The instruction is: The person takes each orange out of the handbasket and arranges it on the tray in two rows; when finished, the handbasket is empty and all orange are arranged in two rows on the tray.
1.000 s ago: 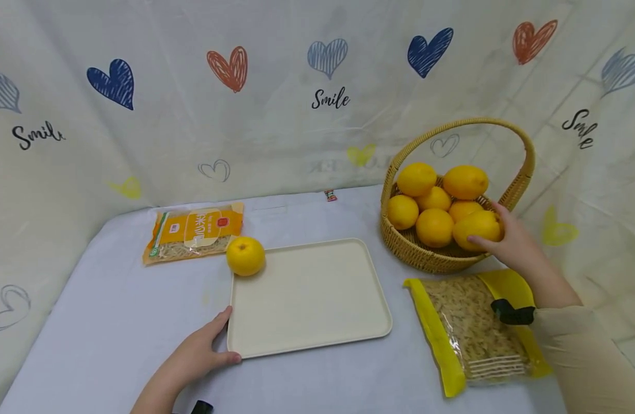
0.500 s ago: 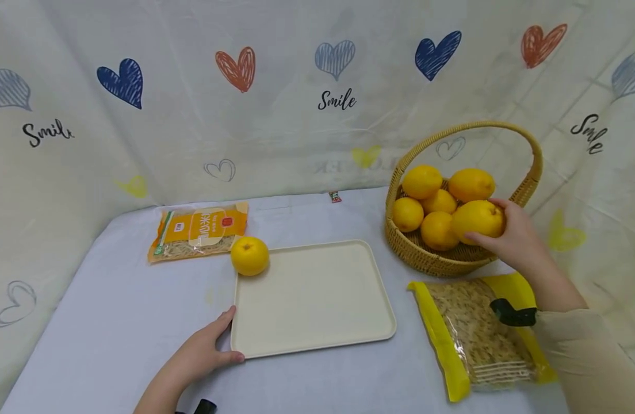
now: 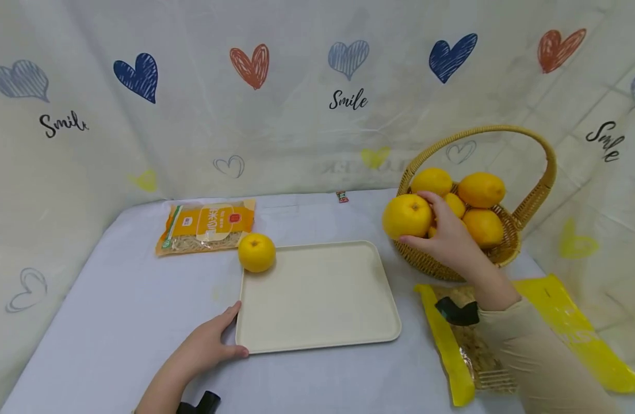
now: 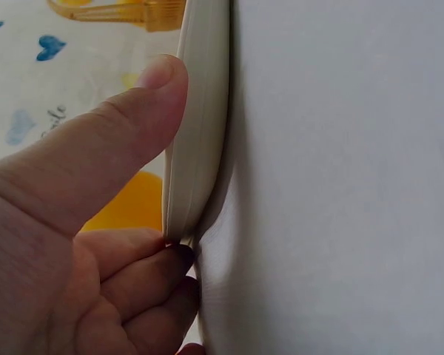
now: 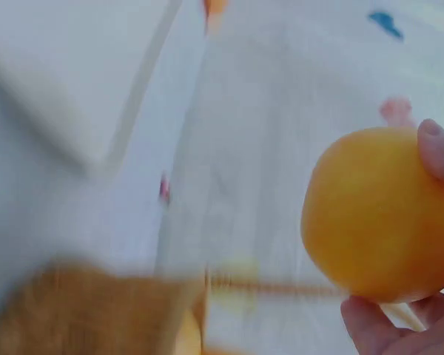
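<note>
My right hand grips a yellow-orange orange in the air, over the left side of the wicker basket. In the right wrist view, thumb and fingers hold this orange from one side. Several more oranges lie in the basket, partly hidden by the hand. My left hand holds the near left corner of a cream rectangular tray. In the left wrist view, the thumb lies along the tray's wall and the fingers curl at its corner. One orange sits at the tray's far left corner.
Behind the tray at left lies an orange-yellow noodle packet. A yellow bag of dry pasta is under the right forearm. A small red wrapper lies at the table's back edge, before a heart-printed curtain.
My right hand has lifted the orange from the basket's right side and carried it left. The left hand stays at the tray corner. The whole view has shifted slightly.
</note>
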The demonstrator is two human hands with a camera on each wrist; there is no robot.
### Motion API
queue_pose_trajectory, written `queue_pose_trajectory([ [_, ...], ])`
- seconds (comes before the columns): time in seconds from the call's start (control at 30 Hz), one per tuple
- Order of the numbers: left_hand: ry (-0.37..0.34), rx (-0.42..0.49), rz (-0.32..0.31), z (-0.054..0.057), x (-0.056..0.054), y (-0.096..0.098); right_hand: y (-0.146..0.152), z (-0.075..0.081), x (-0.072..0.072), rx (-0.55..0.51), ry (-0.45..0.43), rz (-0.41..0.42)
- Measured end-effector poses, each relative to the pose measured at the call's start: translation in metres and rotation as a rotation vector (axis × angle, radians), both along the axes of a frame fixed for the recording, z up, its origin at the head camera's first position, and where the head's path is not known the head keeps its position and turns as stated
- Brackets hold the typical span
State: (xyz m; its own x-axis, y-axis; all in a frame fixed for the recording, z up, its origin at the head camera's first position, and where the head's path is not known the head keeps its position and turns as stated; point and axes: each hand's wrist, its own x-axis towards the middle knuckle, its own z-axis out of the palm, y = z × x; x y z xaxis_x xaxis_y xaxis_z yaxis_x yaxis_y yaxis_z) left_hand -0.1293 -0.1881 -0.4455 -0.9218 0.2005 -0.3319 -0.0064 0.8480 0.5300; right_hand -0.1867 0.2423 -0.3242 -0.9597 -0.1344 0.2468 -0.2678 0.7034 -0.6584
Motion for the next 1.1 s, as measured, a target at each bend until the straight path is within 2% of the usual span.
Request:
queue_pose_trajectory([
  [0.1,-0.004,0.011,-0.002,0.000,0.001,0.000,-0.028,-0.010,-0.011,-0.005,0.004,0.065],
  [0.27,-0.012,0.029,-0.005,-0.002,0.004,0.001,-0.077,-0.028,-0.023,-0.078,-0.051,0.160],
  [0.5,-0.018,0.023,0.003,0.000,0.003,0.002,-0.129,-0.058,-0.037,-0.116,-0.134,0.202],
  [0.67,-0.014,0.013,0.003,0.005,-0.001,0.002,-0.148,-0.076,-0.051,-0.152,-0.186,0.208],
  [0.8,-0.024,0.014,0.007,0.006,-0.001,0.000,-0.158,-0.088,-0.060,-0.114,-0.222,0.183],
  [0.97,-0.023,0.031,0.013,0.004,0.001,-0.002,-0.169,-0.098,-0.066,-0.072,-0.283,0.165],
  [1.1,-0.005,0.057,0.011,0.002,0.001,-0.001,-0.173,-0.102,-0.067,-0.056,-0.291,0.160],
])
